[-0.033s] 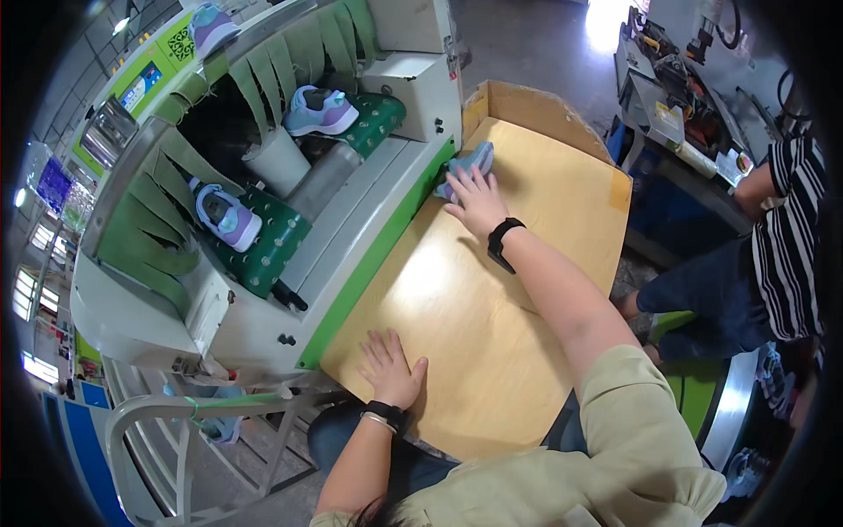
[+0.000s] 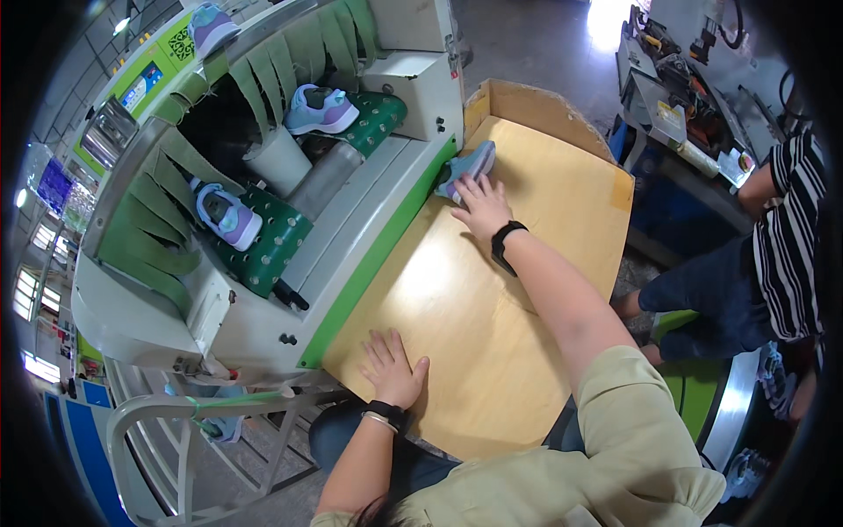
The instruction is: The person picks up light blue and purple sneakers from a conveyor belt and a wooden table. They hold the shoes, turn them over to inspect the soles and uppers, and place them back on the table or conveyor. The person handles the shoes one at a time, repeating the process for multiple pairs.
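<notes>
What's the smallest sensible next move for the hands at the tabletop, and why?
Probably curl the right hand more securely around the lavender-blue shoe. Its fingers reach the shoe's near side, but no full wrap shows. The left hand rests spread on the wooden tabletop, well away from the shoe, so the right seems better placed.

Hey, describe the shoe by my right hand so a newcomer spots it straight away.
Find the white machine with hanging green strips, then the wooden table beside it. Near the table's far end, a blue and purple shoe lies partly hidden by the right hand. Similar shoes nearby sit on the machine; only this one is on the table.
</notes>
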The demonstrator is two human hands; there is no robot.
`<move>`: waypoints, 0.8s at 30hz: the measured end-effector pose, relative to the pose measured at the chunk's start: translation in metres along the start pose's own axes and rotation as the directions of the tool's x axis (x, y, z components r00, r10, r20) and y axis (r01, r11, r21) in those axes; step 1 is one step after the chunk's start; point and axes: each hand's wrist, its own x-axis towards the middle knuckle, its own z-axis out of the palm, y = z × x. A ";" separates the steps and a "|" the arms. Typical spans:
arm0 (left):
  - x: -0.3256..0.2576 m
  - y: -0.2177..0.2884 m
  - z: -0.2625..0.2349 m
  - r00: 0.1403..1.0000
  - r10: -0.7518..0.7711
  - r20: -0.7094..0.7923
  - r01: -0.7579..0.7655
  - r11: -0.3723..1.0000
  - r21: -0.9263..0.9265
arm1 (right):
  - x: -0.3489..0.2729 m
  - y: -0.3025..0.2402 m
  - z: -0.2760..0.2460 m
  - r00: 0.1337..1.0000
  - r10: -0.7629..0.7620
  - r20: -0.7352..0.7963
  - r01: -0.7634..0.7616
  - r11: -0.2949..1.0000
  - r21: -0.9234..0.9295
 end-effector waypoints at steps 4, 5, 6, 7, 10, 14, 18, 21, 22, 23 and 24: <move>-0.002 -0.003 0.001 1.000 -0.011 0.003 0.011 1.000 0.020 | -0.019 -0.012 0.015 0.965 0.179 -0.192 -0.169 0.983 0.070; -0.004 -0.005 0.002 1.000 -0.018 0.001 0.018 1.000 0.010 | -0.020 -0.010 0.011 0.954 0.254 -0.157 -0.231 0.961 0.151; -0.006 -0.005 0.002 1.000 -0.023 -0.003 0.023 1.000 -0.002 | -0.018 -0.006 0.005 0.904 0.393 -0.170 -0.316 0.881 0.353; -0.008 -0.007 0.002 1.000 -0.031 -0.006 0.031 0.999 -0.013 | -0.012 -0.003 -0.001 0.838 0.524 -0.150 -0.375 0.753 0.540; -0.006 0.001 -0.001 0.999 -0.027 0.020 0.027 1.000 0.009 | 0.006 0.032 0.003 0.729 0.649 -0.216 -0.295 0.583 0.757; 0.001 0.009 -0.001 0.999 0.017 0.029 -0.017 1.000 -0.016 | 0.012 0.049 0.010 0.856 0.504 -0.115 -0.313 0.682 0.661; -0.006 -0.003 -0.003 1.000 -0.016 0.017 0.017 0.999 -0.042 | -0.050 -0.057 0.009 0.996 0.088 -0.029 -0.043 0.717 0.696; -0.002 -0.002 -0.004 1.000 0.007 0.005 -0.007 0.997 -0.075 | -0.126 -0.106 -0.004 0.966 -0.240 0.091 0.063 0.566 0.822; -0.003 -0.001 -0.004 1.000 0.020 0.010 -0.019 0.996 -0.091 | -0.147 -0.110 -0.006 0.950 -0.311 0.031 0.162 0.576 0.801; -0.002 -0.004 -0.003 0.999 0.035 0.008 -0.035 0.995 -0.089 | -0.161 -0.116 -0.008 0.930 -0.365 0.041 0.184 0.559 0.809; -0.002 -0.006 -0.005 0.999 0.040 0.020 -0.038 0.996 -0.078 | -0.171 -0.119 -0.009 0.914 -0.387 0.119 0.112 0.525 0.844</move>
